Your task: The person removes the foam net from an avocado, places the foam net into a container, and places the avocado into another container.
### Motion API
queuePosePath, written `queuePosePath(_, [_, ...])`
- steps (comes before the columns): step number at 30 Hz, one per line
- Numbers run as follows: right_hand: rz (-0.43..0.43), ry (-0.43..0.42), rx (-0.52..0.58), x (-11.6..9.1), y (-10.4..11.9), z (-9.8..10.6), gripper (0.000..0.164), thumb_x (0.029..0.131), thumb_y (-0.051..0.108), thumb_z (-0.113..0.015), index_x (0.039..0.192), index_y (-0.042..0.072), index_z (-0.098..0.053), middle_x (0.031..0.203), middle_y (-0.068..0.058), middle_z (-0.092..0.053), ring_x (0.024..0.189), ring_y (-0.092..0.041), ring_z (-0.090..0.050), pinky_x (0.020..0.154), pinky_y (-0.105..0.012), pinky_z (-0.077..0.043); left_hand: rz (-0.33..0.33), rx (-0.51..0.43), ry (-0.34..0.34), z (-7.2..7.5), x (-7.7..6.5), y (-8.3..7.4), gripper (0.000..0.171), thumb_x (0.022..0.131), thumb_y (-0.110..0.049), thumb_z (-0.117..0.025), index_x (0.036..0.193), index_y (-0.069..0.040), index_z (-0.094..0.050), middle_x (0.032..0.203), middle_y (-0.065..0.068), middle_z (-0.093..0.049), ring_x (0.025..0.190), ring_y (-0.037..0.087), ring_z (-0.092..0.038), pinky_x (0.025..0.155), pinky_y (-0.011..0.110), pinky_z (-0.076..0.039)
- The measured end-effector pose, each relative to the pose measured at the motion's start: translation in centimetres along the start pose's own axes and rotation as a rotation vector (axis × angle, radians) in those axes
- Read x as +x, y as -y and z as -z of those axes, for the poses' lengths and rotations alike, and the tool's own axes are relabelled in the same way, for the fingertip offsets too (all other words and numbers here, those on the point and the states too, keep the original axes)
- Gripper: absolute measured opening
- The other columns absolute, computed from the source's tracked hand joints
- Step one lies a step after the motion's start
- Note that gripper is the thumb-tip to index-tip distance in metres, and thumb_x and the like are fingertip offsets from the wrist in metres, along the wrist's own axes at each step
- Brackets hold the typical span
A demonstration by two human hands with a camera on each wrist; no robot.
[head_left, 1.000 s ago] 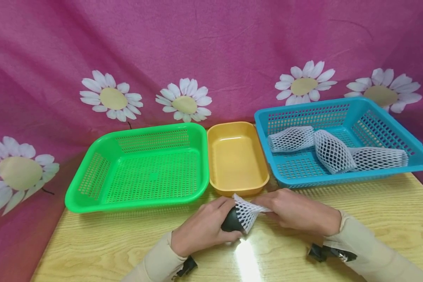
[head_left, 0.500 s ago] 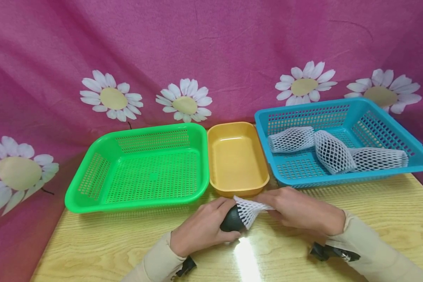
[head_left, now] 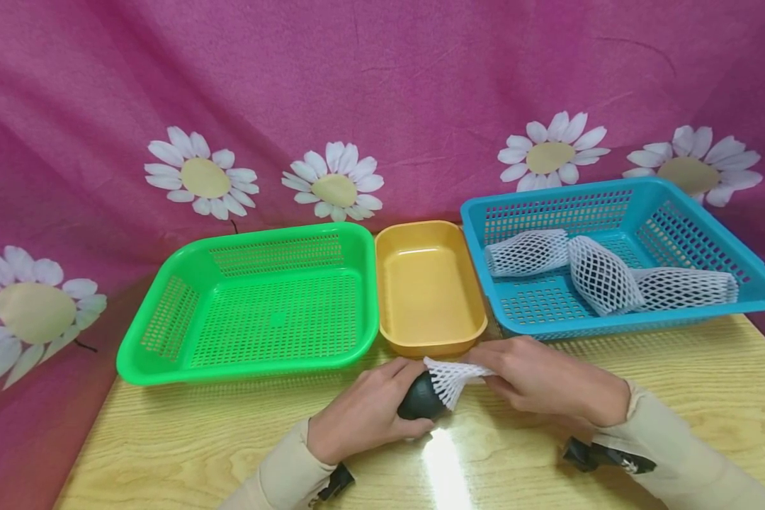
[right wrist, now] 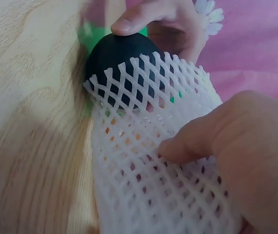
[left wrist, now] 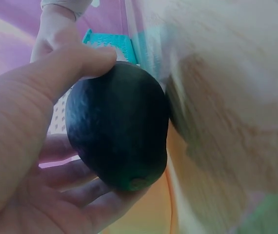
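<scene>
A dark green avocado point(left wrist: 119, 126) sits in my left hand point(head_left: 363, 411), thumb on one side and fingers curled round the other. Its stem end shows in the left wrist view. A white foam net sleeve point(right wrist: 148, 146) covers only the avocado's right end, its open mouth spread over the fruit. My right hand point(head_left: 542, 375) pinches the sleeve's tail, the thumb pressing on the mesh in the right wrist view. Both hands are low over the wooden table, in front of the yellow tray point(head_left: 430, 346).
A green basket point(head_left: 248, 372) stands at the left, its perforated floor bare. In the blue basket point(head_left: 535, 304) at the right lie several net-sleeved items point(head_left: 602, 276). A pink flowered cloth point(head_left: 382, 85) hangs behind the table point(head_left: 185, 453).
My right hand has shifted slightly right, drawing the foam net a little way off the avocado, so more dark skin shows. My left hand stays nearly still.
</scene>
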State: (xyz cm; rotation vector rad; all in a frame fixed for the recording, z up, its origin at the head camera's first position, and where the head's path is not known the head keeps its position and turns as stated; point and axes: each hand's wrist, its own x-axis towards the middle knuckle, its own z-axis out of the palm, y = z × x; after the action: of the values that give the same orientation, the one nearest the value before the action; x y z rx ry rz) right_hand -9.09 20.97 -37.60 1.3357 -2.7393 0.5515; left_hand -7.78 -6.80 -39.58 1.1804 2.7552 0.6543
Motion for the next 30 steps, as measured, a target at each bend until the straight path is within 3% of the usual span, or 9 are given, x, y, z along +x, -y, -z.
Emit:
queuePosePath(12, [-0.007, -0.033, -0.035, -0.3, 0.1, 0.9, 0.035, 0.082, -0.002, -0.072, 0.114, 0.013, -0.070, 0.100, 0.007, -0.073, 0.084, -0.002, -0.065, 0.070, -0.025, -0.057, 0.006, -0.025, -0.009, -0.1, -0.1, 0.0, 0.065, 0.085, -0.036, -0.084, 0.139, -0.010, -0.058, 0.129, 0.006, -0.068, 0.107, 0.014, -0.069, 0.087, 0.024, -0.058])
queuePosePath(23, [-0.029, -0.026, 0.002, -0.2, 0.3, 1.4, 0.032, 0.080, -0.002, -0.073, 0.103, 0.019, -0.066, 0.094, 0.013, -0.068, 0.077, 0.002, -0.055, 0.066, -0.022, -0.050, 0.001, -0.033, -0.021, -0.1, -0.1, 0.0, 0.063, 0.085, -0.035, -0.085, 0.137, -0.010, -0.059, 0.127, 0.006, -0.069, 0.105, 0.013, -0.069, 0.087, 0.024, -0.059])
queuePosePath(30, [-0.045, -0.015, 0.014, -0.2, 0.4, 1.5, 0.039, 0.081, -0.001, -0.071, 0.115, 0.018, -0.065, 0.102, 0.011, -0.072, 0.077, 0.002, -0.056, 0.066, -0.021, -0.050, -0.015, -0.027, -0.022, -0.1, 0.0, 0.1, 0.063, 0.086, -0.035, -0.084, 0.137, -0.009, -0.059, 0.128, 0.006, -0.069, 0.105, 0.014, -0.069, 0.086, 0.023, -0.059])
